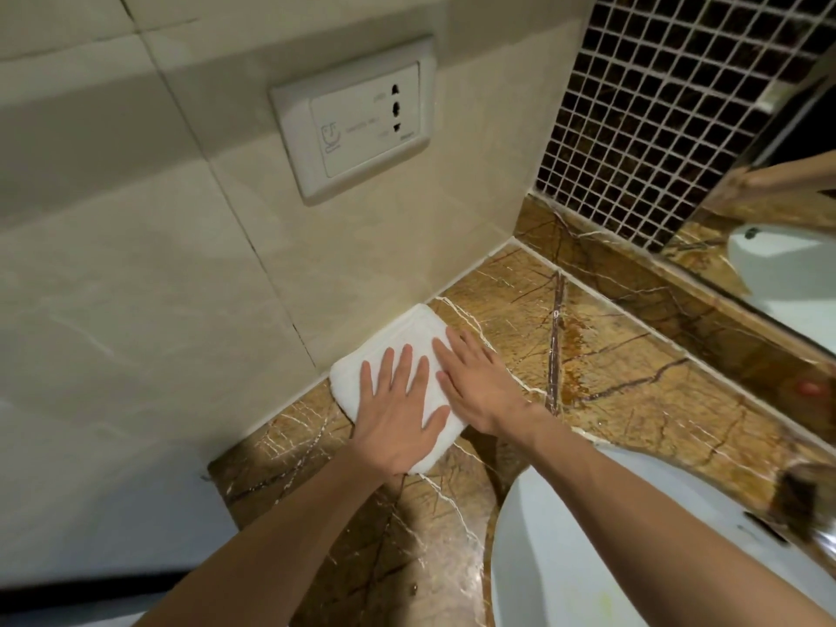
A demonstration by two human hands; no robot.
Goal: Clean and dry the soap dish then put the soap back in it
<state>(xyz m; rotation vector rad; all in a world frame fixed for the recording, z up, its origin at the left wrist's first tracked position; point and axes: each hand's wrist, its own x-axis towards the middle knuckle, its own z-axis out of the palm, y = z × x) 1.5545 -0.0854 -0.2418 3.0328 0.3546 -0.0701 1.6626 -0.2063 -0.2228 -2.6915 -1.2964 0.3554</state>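
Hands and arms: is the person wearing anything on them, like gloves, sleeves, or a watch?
No. The left hand and right hand are bare, with no gloves, and no rings show on the fingers. Both forearms are uncovered as far as the picture shows, with no sleeves, watch or bracelet at the wrists.

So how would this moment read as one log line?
left hand flat on towel | right hand flat on towel | counter | soap dish unseen
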